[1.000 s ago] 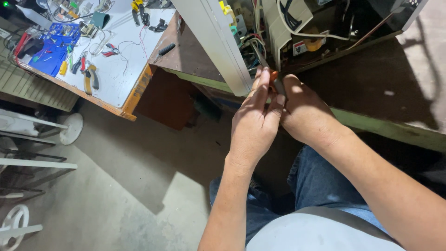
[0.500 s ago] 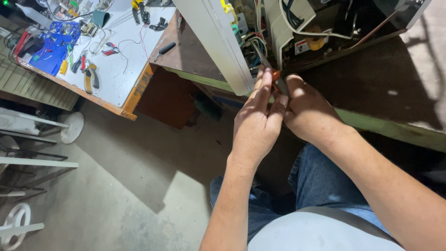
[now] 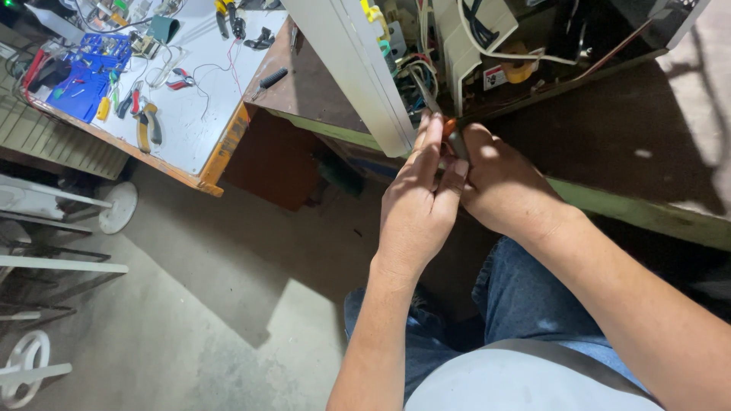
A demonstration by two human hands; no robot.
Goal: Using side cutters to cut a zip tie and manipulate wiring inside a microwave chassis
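Both my hands meet in front of an opened white appliance standing on a green-edged bench. My right hand is wrapped around a slim tool with an orange handle. The tool's metal tip points up into a bundle of wires inside the casing. My left hand lies over the right, its fingers straight and pressed against the tool's handle. Most of the handle is hidden by my fingers.
A white-topped worktable at the left carries pliers, a blue parts tray and loose wires. A brown board lies beside the appliance. Concrete floor and white metal frames are at the lower left. My jeans-clad legs are below.
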